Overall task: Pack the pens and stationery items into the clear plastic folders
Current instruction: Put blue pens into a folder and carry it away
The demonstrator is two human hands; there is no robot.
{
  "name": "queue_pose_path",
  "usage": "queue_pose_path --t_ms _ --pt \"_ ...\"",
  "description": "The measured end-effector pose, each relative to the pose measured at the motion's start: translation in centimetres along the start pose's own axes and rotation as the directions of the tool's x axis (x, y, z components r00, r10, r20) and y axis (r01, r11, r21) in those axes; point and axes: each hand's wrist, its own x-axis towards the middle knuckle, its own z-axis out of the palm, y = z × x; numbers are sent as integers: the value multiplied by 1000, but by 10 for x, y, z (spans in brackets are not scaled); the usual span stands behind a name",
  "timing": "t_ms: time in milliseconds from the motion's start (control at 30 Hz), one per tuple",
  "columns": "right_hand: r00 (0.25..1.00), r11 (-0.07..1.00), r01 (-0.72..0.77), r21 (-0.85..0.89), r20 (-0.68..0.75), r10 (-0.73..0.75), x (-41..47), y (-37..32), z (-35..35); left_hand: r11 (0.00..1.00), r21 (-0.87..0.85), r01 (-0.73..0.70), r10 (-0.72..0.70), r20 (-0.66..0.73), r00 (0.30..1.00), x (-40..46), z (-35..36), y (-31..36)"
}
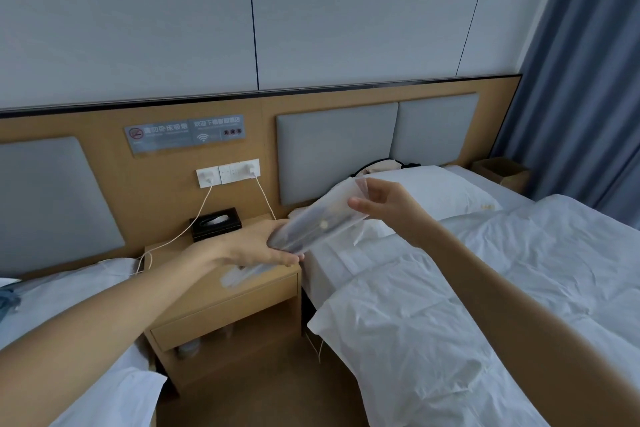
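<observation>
Hands (263,246) (384,203) hold clear, floppy plastic folder (318,218), dark pens inside.

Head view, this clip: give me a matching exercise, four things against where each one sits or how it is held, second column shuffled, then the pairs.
Things:
1. clear plastic folder
2. black tissue box
3. pillow
4. sign plate

Places or states:
A. fixed on the wooden headboard panel, above the wall sockets
B. held in the air between the two hands, left hand under its lower end, right hand at its upper end
C. at the head of the right-hand bed
D. on top of the nightstand

Pairs: 1-B, 2-D, 3-C, 4-A
</observation>
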Motion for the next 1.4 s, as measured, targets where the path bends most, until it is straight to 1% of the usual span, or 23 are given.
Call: queue_pose_path --t_ms 100,167,267,333,400,500,567,633,700,767,833,967,1000,1067,1133,1200,1300,1400 --pt "1000 995 -14 96 15 12 3 1 5 986 -169 16 6 127 992 -6 8 0" --pt "999 992 -37 124 -12 39 6 4 9 959 -282 26 19 154 988 -11 13 1" --pt "996 981 -73 180 -43 82 10 8 16 915 -403 37 31 161 986 -14 20 1" --pt "994 957 -102 270 -19 111 10 8 22 882 -469 39 46 169 984 -13 26 2" --pt "991 912 -129 389 9 136 10 11 30 846 -532 38 66 174 983 -10 32 2" --pt "987 861 -158 484 59 148 8 14 47 751 -658 59 95 196 976 -4 41 3" --pt "975 816 -219 535 80 209 4 15 59 683 -726 82 105 208 973 2 48 6" --pt "965 790 -242 564 55 257 0 14 66 632 -770 83 89 179 980 8 57 10" --pt "956 784 -233 576 -10 292 -4 15 66 610 -789 70 70 142 987 14 66 16" --pt "948 773 -207 599 -73 311 -9 17 62 609 -791 64 54 121 991 16 73 18" --pt "937 760 -168 627 -137 320 -18 19 54 633 -773 48 68 117 991 15 77 17" --pt "903 742 -79 665 -268 336 -45 20 38 741 -669 45 170 252 953 8 91 18" --pt "888 734 -67 676 -294 352 -53 21 34 766 -642 38 178 268 947 7 96 23" --pt "857 716 -51 696 -337 389 -70 24 29 797 -604 17 174 256 951 6 108 36" --pt "821 696 -32 717 -378 428 -88 29 24 801 -599 16 157 236 959 7 121 48" --pt "784 681 -16 732 -413 463 -106 33 19 809 -587 21 159 255 954 7 136 56" --pt "751 668 -22 744 -428 502 -133 38 12 818 -574 21 183 296 938 5 159 65" --pt "723 649 6 761 -451 523 -160 39 4 822 -569 12 210 323 923 0 178 79"
